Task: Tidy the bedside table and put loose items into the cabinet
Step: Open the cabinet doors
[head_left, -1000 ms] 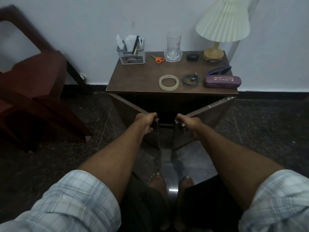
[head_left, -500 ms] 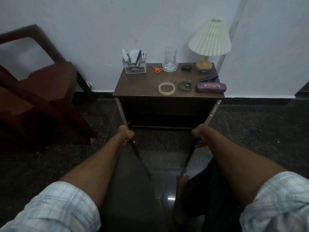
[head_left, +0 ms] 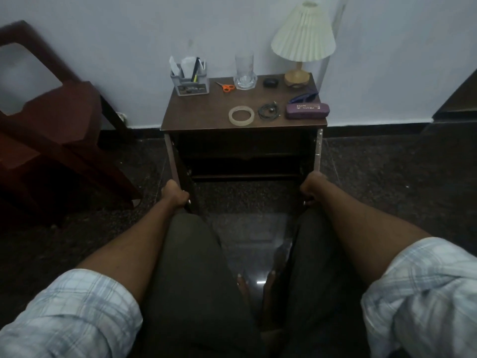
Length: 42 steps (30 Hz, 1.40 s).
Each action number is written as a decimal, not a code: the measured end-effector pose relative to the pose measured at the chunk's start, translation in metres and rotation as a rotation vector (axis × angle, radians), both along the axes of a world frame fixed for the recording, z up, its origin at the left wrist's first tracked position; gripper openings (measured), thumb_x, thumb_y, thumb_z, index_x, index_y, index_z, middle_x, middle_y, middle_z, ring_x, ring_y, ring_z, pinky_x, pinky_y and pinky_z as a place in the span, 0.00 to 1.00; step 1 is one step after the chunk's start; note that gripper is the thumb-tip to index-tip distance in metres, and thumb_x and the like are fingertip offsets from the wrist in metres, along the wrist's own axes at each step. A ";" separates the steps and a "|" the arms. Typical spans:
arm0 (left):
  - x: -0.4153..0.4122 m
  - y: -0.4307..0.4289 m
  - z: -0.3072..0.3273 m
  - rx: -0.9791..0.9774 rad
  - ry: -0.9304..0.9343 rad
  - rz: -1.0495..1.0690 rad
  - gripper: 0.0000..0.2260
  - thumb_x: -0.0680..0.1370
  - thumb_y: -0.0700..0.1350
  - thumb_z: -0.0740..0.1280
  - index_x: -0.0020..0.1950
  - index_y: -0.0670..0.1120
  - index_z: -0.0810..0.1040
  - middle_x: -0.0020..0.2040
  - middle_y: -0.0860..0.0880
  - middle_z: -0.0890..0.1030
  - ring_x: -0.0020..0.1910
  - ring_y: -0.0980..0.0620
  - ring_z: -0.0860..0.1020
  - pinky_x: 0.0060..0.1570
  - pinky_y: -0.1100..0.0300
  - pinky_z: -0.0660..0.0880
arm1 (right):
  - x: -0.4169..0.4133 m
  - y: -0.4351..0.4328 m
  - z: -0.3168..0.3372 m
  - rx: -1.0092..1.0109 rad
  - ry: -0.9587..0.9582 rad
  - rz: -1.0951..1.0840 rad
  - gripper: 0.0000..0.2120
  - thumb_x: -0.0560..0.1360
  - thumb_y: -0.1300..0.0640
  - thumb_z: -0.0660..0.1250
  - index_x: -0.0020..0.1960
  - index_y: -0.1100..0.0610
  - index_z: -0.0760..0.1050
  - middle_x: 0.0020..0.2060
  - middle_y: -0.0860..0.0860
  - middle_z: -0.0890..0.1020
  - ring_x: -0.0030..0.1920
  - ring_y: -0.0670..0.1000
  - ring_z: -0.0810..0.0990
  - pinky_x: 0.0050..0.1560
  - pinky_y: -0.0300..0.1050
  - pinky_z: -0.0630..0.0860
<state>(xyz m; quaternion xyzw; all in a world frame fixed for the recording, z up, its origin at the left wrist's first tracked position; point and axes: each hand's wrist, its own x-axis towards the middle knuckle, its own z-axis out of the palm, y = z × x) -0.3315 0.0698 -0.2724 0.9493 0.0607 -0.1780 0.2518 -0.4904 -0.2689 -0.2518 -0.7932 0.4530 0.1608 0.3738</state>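
We get one view only: head-worn wide-angle camera at our eye level, facing forward and down. Table (head_left: 206, 112) against wall (head_left: 129, 47) sits upper centre, near; floor (head_left: 387, 189) fills both sides.

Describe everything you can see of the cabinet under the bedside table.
The cabinet looks like dark brown wood and stands on the dark speckled floor beneath the tabletop. Both doors stand wide open, swung out toward the person and seen nearly edge-on, with pale edge strips. The left hand grips the left door at its free edge, and the right hand grips the right door. The inside is dim. One horizontal shelf shows, but any contents cannot be told.
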 end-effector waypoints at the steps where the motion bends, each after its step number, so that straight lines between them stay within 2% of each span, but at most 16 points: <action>1: -0.001 0.002 0.001 0.005 -0.004 -0.001 0.23 0.76 0.41 0.70 0.68 0.36 0.70 0.67 0.34 0.74 0.68 0.36 0.72 0.64 0.51 0.71 | -0.002 0.001 0.003 -0.047 0.004 0.029 0.21 0.77 0.64 0.67 0.69 0.67 0.72 0.66 0.64 0.76 0.67 0.63 0.76 0.67 0.56 0.75; 3: -0.004 0.008 0.002 0.017 -0.021 -0.001 0.22 0.76 0.41 0.70 0.67 0.36 0.71 0.67 0.34 0.74 0.67 0.36 0.73 0.63 0.51 0.71 | -0.005 0.004 0.006 -0.118 0.016 0.098 0.19 0.77 0.63 0.67 0.67 0.66 0.75 0.64 0.63 0.78 0.66 0.62 0.77 0.66 0.54 0.75; 5: -0.007 0.017 0.004 0.024 -0.029 -0.006 0.22 0.76 0.43 0.71 0.67 0.37 0.72 0.67 0.35 0.74 0.67 0.36 0.73 0.63 0.50 0.72 | -0.007 0.009 0.011 -0.186 0.066 0.132 0.21 0.78 0.62 0.67 0.69 0.67 0.72 0.66 0.63 0.77 0.67 0.61 0.76 0.66 0.52 0.76; 9: -0.009 0.032 0.007 0.036 -0.049 -0.040 0.21 0.77 0.44 0.70 0.68 0.39 0.73 0.67 0.35 0.76 0.67 0.36 0.73 0.64 0.50 0.71 | -0.004 0.012 0.011 -0.287 0.140 0.054 0.28 0.78 0.63 0.67 0.75 0.66 0.64 0.69 0.63 0.73 0.68 0.61 0.76 0.65 0.54 0.77; 12: -0.012 0.046 0.011 0.051 -0.065 -0.066 0.20 0.77 0.46 0.69 0.68 0.43 0.73 0.65 0.37 0.77 0.65 0.37 0.74 0.62 0.48 0.72 | -0.003 0.015 0.012 -0.288 0.110 -0.002 0.35 0.78 0.64 0.66 0.80 0.60 0.52 0.71 0.64 0.70 0.70 0.64 0.72 0.66 0.57 0.75; 13: -0.012 0.051 0.012 0.055 -0.073 -0.075 0.20 0.77 0.45 0.68 0.68 0.44 0.73 0.65 0.38 0.77 0.65 0.37 0.75 0.62 0.48 0.73 | -0.003 0.015 0.011 -0.304 0.102 -0.001 0.35 0.79 0.64 0.65 0.80 0.59 0.52 0.70 0.64 0.71 0.69 0.64 0.72 0.65 0.57 0.76; 16: -0.008 0.066 0.011 0.060 -0.103 -0.072 0.19 0.77 0.42 0.66 0.68 0.43 0.75 0.64 0.36 0.78 0.65 0.36 0.75 0.63 0.46 0.74 | -0.004 0.013 0.011 -0.365 0.143 0.085 0.23 0.79 0.63 0.65 0.73 0.62 0.67 0.65 0.63 0.75 0.65 0.61 0.77 0.60 0.53 0.77; 18: -0.007 0.073 0.011 0.084 -0.128 -0.053 0.18 0.77 0.40 0.66 0.68 0.43 0.76 0.63 0.36 0.79 0.65 0.35 0.75 0.65 0.46 0.72 | -0.007 0.012 0.014 -0.371 0.204 0.153 0.19 0.79 0.63 0.66 0.69 0.62 0.71 0.65 0.62 0.76 0.65 0.61 0.77 0.60 0.51 0.77; 23: -0.009 0.069 0.009 0.066 -0.140 -0.053 0.15 0.76 0.38 0.65 0.63 0.41 0.78 0.61 0.36 0.80 0.64 0.36 0.75 0.61 0.48 0.74 | -0.011 0.004 0.018 -0.393 0.208 0.186 0.19 0.80 0.63 0.64 0.70 0.64 0.71 0.66 0.63 0.75 0.66 0.61 0.76 0.62 0.52 0.75; 27: -0.011 0.057 0.011 0.069 -0.109 -0.048 0.19 0.76 0.41 0.68 0.67 0.42 0.77 0.63 0.37 0.79 0.64 0.37 0.76 0.61 0.48 0.75 | -0.019 -0.003 0.019 -0.415 0.207 0.178 0.19 0.80 0.62 0.63 0.70 0.63 0.71 0.65 0.63 0.76 0.65 0.61 0.76 0.60 0.52 0.76; 33: -0.010 0.056 0.014 0.120 -0.083 -0.064 0.19 0.76 0.43 0.68 0.67 0.41 0.76 0.63 0.37 0.79 0.62 0.37 0.77 0.60 0.47 0.76 | -0.021 -0.001 0.023 -0.429 0.233 0.225 0.18 0.80 0.62 0.64 0.69 0.62 0.71 0.65 0.62 0.75 0.66 0.61 0.76 0.63 0.54 0.76; 39: -0.022 0.044 0.033 0.281 -0.103 -0.054 0.18 0.76 0.47 0.69 0.64 0.43 0.76 0.62 0.41 0.77 0.60 0.40 0.78 0.55 0.46 0.78 | -0.022 0.015 0.034 -0.502 0.230 0.236 0.17 0.79 0.58 0.67 0.67 0.57 0.74 0.62 0.60 0.78 0.60 0.58 0.79 0.56 0.52 0.80; 42: -0.027 0.032 0.044 0.245 -0.133 -0.102 0.18 0.77 0.47 0.69 0.65 0.44 0.76 0.62 0.42 0.78 0.59 0.42 0.78 0.55 0.46 0.79 | -0.021 0.025 0.040 -0.516 0.199 0.235 0.16 0.77 0.55 0.69 0.64 0.56 0.76 0.61 0.60 0.77 0.59 0.58 0.79 0.55 0.53 0.81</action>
